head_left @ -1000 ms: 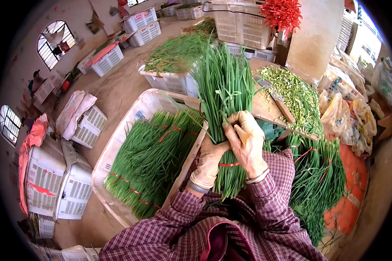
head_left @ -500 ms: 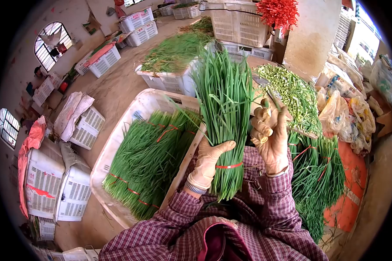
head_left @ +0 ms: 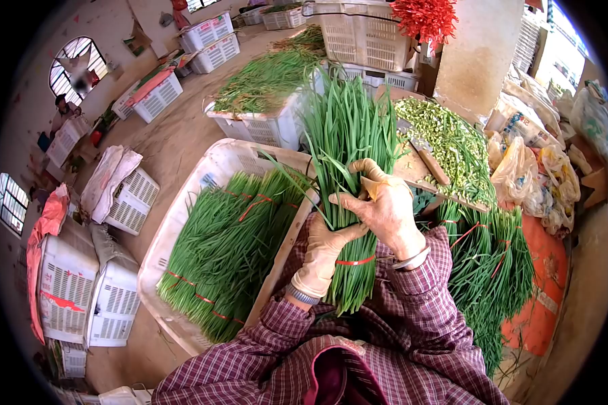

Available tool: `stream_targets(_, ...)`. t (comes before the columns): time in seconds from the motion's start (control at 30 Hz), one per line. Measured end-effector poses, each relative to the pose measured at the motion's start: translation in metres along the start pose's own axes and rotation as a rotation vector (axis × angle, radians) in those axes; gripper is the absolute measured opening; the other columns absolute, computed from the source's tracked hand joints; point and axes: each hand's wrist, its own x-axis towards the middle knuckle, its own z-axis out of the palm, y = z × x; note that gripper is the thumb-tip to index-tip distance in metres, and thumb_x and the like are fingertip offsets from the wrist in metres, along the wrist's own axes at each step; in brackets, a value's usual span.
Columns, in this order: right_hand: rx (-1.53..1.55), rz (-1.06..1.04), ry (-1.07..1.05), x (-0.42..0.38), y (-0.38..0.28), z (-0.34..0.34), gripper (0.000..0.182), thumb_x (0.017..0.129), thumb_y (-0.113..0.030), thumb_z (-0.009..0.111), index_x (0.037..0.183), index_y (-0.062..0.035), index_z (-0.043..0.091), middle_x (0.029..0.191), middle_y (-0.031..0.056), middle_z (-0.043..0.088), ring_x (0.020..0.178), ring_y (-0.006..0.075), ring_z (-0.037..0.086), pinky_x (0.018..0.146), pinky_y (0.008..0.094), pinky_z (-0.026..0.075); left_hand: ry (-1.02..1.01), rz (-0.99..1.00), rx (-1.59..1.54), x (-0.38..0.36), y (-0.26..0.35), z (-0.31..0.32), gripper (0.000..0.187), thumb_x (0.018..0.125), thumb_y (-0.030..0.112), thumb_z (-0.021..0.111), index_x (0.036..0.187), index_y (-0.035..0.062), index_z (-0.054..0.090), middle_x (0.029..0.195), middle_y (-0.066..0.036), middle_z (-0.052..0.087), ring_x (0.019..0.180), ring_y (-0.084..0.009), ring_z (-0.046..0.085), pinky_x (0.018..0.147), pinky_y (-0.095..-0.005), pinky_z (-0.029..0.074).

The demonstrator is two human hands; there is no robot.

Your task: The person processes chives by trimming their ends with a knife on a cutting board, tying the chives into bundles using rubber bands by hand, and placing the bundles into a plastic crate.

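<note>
A thick bunch of garlic chives (head_left: 351,128) stands upright before me, leaves up, with a red tie (head_left: 355,261) round its lower part. My left hand (head_left: 321,255), in a pale glove, is closed round its left side just above the tie. My right hand (head_left: 388,210), its fingers partly in pale coverings, grips the bunch higher up from the right, thumb across the front. The far side of the bunch hides some fingertips. Just right of it, a wooden-handled knife (head_left: 435,167) lies on a board (head_left: 408,167) with chopped pale-green stem pieces (head_left: 461,143).
At my left a white crate (head_left: 154,260) holds tied chive bunches (head_left: 226,260). More bunches (head_left: 496,260) lie on orange-red cloth (head_left: 550,270) at right. Behind stands another crate (head_left: 250,126) with loose greens. Red ties (head_left: 429,19) hang by a stacked crate (head_left: 365,40). A person (head_left: 62,111) is far left.
My right hand has moved left and inward from beside the bunch and now grips it. The knife handle has come into full view. My left hand keeps its hold.
</note>
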Motion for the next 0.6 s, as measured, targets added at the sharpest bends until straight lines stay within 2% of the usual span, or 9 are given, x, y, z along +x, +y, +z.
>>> stream_targets(0.1,0.05,0.035,0.037,0.002,-0.003,0.006,0.036,0.081,-0.035,0.079,0.102,-0.0089,0.066,0.064,0.0107,0.062,0.067,0.0314,0.067,0.063,0.0401,0.052,-0.086,-0.167,-0.588,0.004,-0.005,-0.01,0.055,0.08,-0.01,0.076,0.13,0.0035,0.056,0.126,-0.011,0.064,0.111,-0.0222,0.065,0.095,-0.0382,0.057)
stream_targets(0.2,0.182,0.042,0.02,0.003,-0.003,0.005,0.027,0.087,-0.03,0.074,0.102,-0.0084,0.065,0.066,0.0114,0.062,0.066,0.0308,0.067,0.061,0.0386,0.052,-0.135,-0.188,-0.496,-0.004,0.008,0.003,0.05,0.087,-0.008,0.07,0.133,0.0031,0.054,0.133,-0.014,0.06,0.121,-0.0249,0.06,0.1,-0.0415,0.054)
stream_targets(0.27,0.289,0.054,-0.003,0.002,-0.001,0.006,0.025,0.09,-0.028,0.071,0.103,-0.0074,0.065,0.066,0.0116,0.063,0.065,0.0304,0.067,0.06,0.038,0.051,0.011,0.076,0.471,-0.014,0.013,0.022,0.049,0.087,-0.006,0.071,0.132,0.0027,0.054,0.132,-0.014,0.061,0.12,-0.0249,0.06,0.1,-0.0423,0.055)
stream_targets(0.3,0.297,0.005,-0.002,0.001,0.005,0.011,0.022,0.092,-0.025,0.069,0.098,-0.0044,0.065,0.067,0.0112,0.064,0.064,0.0301,0.067,0.06,0.0377,0.051,0.01,0.076,0.471,-0.013,0.011,0.019,0.049,0.087,-0.006,0.071,0.132,0.0027,0.054,0.132,-0.014,0.061,0.12,-0.0249,0.06,0.1,-0.0423,0.055)
stream_targets(0.33,0.306,-0.045,-0.002,0.001,0.006,0.012,0.022,0.094,-0.023,0.066,0.094,-0.0015,0.066,0.069,0.0108,0.065,0.063,0.0298,0.068,0.059,0.0373,0.051,-0.039,0.086,0.157,-0.011,0.009,0.016,0.053,0.082,-0.008,0.074,0.13,0.0033,0.056,0.126,-0.012,0.064,0.115,-0.0231,0.063,0.097,-0.0399,0.056)
stream_targets(0.4,0.315,-0.018,-0.004,0.0,0.004,0.012,0.023,0.095,-0.022,0.064,0.093,0.001,0.065,0.07,0.0117,0.065,0.062,0.0301,0.067,0.059,0.0376,0.051,-0.089,0.093,-0.157,-0.012,0.006,0.014,0.056,0.078,-0.01,0.078,0.129,0.0039,0.058,0.12,-0.01,0.067,0.109,-0.0213,0.066,0.094,-0.0375,0.058)
stream_targets(0.43,0.324,0.01,-0.006,-0.001,0.001,0.011,0.025,0.096,-0.021,0.063,0.091,0.0035,0.064,0.071,0.0126,0.066,0.061,0.0304,0.067,0.059,0.0378,0.052,0.004,0.088,0.066,-0.016,0.011,0.022,0.057,0.075,-0.011,0.08,0.127,0.0047,0.059,0.116,-0.008,0.068,0.107,-0.0197,0.067,0.092,-0.0354,0.058)
stream_targets(0.47,0.418,0.086,-0.024,-0.001,-0.002,0.009,0.027,0.098,-0.021,0.061,0.093,0.005,0.063,0.069,0.0128,0.063,0.056,0.0256,0.065,0.057,0.0358,0.051,0.097,0.083,0.289,-0.018,0.013,0.026,0.059,0.073,-0.012,0.081,0.125,0.0054,0.061,0.111,-0.006,0.07,0.104,-0.0182,0.068,0.09,-0.0334,0.059)
stream_targets(0.6,0.648,0.178,-0.125,-0.002,0.003,0.01,0.024,0.101,-0.022,0.059,0.099,0.0021,0.061,0.071,0.0094,0.063,0.052,0.0168,0.06,0.053,0.0303,0.05,0.068,0.017,0.166,-0.016,0.011,0.018,0.056,0.074,-0.011,0.08,0.123,0.0067,0.062,0.109,-0.003,0.069,0.102,-0.0167,0.067,0.089,-0.0314,0.058)
